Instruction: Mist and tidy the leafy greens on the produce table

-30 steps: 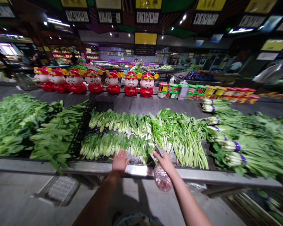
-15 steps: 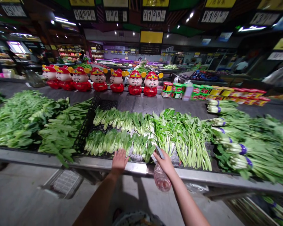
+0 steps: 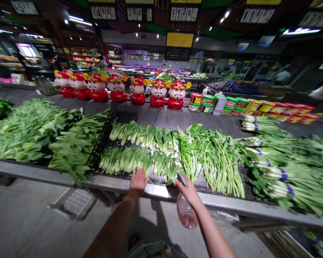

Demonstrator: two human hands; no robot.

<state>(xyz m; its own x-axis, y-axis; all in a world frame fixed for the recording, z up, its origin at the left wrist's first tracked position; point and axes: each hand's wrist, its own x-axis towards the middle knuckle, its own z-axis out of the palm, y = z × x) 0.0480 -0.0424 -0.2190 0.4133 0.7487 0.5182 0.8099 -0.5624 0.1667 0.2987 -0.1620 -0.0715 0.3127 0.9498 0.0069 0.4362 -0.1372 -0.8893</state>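
Observation:
My left hand lies flat with fingers spread on the metal front rim of a vegetable stand, its fingertips against a row of small bok choy. My right hand is closed round the top of a clear plastic spray bottle that hangs down below the rim; its grey nozzle points at the greens. A second row of bok choy lies behind the first. Long-stemmed greens are piled just right of my right hand.
Leafy greens fill the left of the stand; bunches tied with purple bands fill the right. Red figurines and coloured tins line the back. A floor grate lies below left. Price signs hang overhead.
Both hands stay where they were on the rim and the bottle. The view has drifted a little to the left, so the stand appears shifted rightward.

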